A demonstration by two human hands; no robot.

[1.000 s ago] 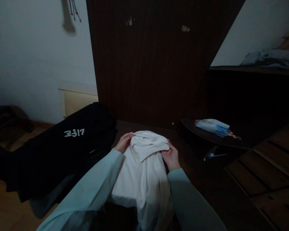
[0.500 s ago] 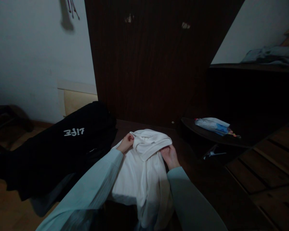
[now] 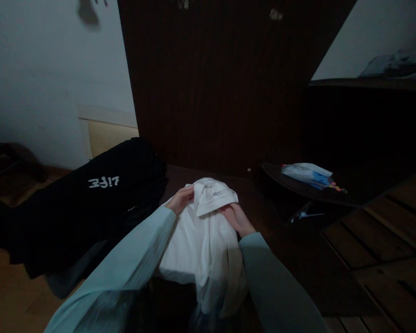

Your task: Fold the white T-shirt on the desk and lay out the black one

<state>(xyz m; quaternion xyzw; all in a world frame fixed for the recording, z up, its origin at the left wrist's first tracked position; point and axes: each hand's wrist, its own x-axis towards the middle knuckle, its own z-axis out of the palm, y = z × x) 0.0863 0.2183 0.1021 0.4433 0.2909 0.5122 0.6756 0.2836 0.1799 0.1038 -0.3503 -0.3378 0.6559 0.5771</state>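
Observation:
A white shirt (image 3: 208, 240) lies in front of me, its lower part hanging in loose folds over the near edge of a dark surface. At its top, a collar-like band is folded over. My left hand (image 3: 181, 199) grips the left side of that band, fingers closed on the cloth. On the other side, my right hand (image 3: 238, 219) holds the band's right edge, with its fingertips tucked under the fold and hidden. Left of the shirt is a black garment (image 3: 72, 199) with white lettering.
A dark wooden panel (image 3: 211, 92) rises behind the shirt. On the right, a plastic packet (image 3: 308, 175) rests on a rounded dark shelf (image 3: 273, 178). Wooden slats (image 3: 384, 236) lie at the lower right. A dark stool-like piece (image 3: 7, 166) stands at the far left.
My hands have come closer together, and the shirt's collar band is drawn narrower between them. My right hand has moved left and reaches further under the fold. The view has tilted slightly down.

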